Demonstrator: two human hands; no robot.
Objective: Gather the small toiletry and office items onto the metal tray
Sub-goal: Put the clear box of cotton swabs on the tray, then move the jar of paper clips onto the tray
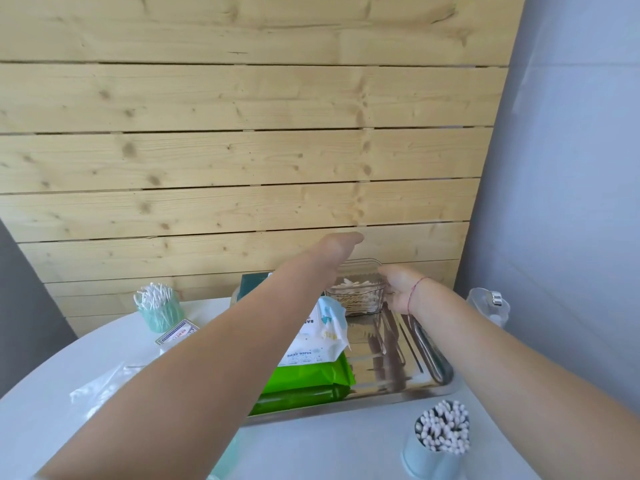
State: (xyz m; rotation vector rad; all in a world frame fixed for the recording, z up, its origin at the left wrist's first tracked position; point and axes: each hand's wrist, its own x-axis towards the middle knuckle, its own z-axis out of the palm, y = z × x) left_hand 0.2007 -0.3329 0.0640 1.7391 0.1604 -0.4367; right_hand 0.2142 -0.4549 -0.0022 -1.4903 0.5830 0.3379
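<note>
A shiny metal tray (398, 388) lies on the round white table. At its far end stands a clear plastic box of cotton swabs (356, 297). My right hand (398, 289) grips the box's right side. My left hand (337, 247) lies over its top left corner, with the fingers curled out of sight behind. On the tray's left half a white pack of baby wipes (322, 341) rests on a green wipes pack (311, 375). The tray's right half is bare metal.
Off the tray: a green cup of white swabs (159, 310) and a small card box (176, 336) at far left, a clear plastic bag (100, 386) near left, a pale blue cup of swabs (440, 441) at front right, a clear container (488, 306) at right. A dark green box (256, 282) stands by the wooden wall.
</note>
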